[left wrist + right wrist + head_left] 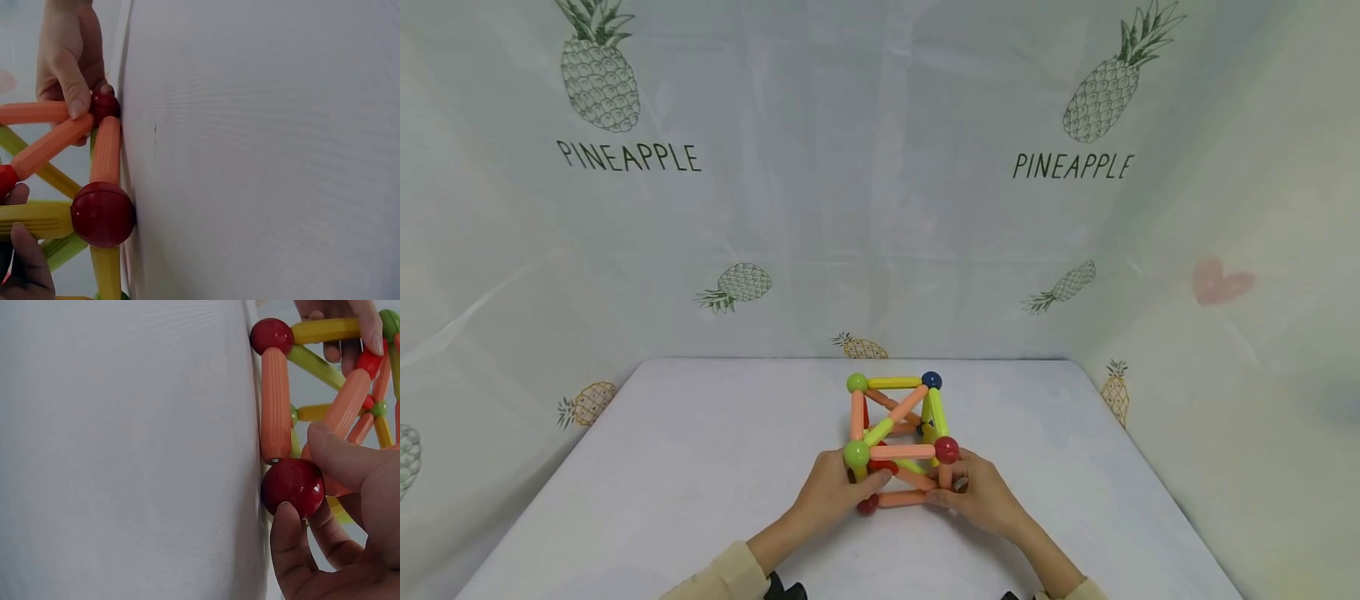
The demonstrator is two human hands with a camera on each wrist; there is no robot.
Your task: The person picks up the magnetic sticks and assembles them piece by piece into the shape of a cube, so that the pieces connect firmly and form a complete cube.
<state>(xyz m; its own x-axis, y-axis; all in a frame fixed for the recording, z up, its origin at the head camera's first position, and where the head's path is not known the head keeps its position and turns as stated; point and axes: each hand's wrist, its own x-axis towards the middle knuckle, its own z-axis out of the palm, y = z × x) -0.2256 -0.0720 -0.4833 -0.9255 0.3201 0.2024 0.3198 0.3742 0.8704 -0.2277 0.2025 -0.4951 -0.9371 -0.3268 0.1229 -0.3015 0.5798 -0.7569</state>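
Observation:
A cube-shaped frame of magnetic sticks and balls stands on the table, with green balls [857, 454], a dark blue ball [931, 380] and red balls at its corners. My left hand [831, 487] is at its front left, pinching the red stick [370, 362] of the front face's diagonal, beside the yellow upright stick [37, 220]. At the lower front right corner, my right hand [988, 497] holds the red ball [294, 487], its thumb against the diagonal's orange stick [347, 403]. A bottom orange stick [275, 403] runs between the two lower red balls.
The white table [722, 433] extends around the frame on both sides. Behind it hangs a pale curtain [880, 208] printed with pineapples, which also flanks the table left and right.

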